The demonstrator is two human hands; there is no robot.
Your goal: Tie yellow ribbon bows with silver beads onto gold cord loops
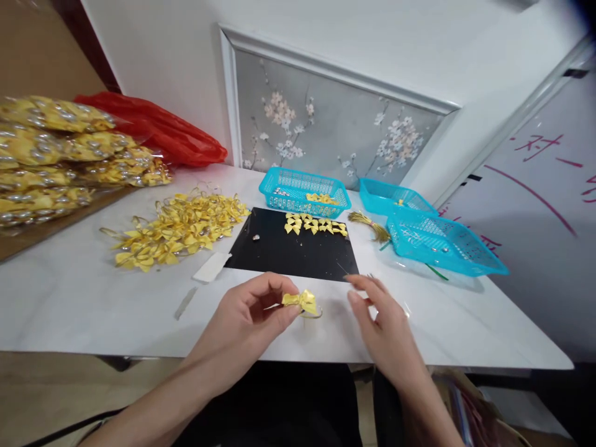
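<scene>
A yellow ribbon bow [302, 301] with a thin gold loop of cord is pinched between the thumb and fingers of my left hand [263, 307], just above the white tabletop. To the right, my right hand [382, 310] is closed, thumb and fingertips near each other. From its fingertips a thin needle-like piece [342, 268] points up and left over the black mat [284, 251]. Rows of loose yellow bows [315, 223] lie along the mat's far edge. A small silvery bead [256, 237] rests on the mat's left part.
Finished-looking bows with loops form a pile [181, 230] on the left, before bagged bows [60, 155] and a red bag [158, 127]. Blue baskets [305, 172] [447, 264] stand at the back and right. A bundle of gold cords [370, 225] lies between them.
</scene>
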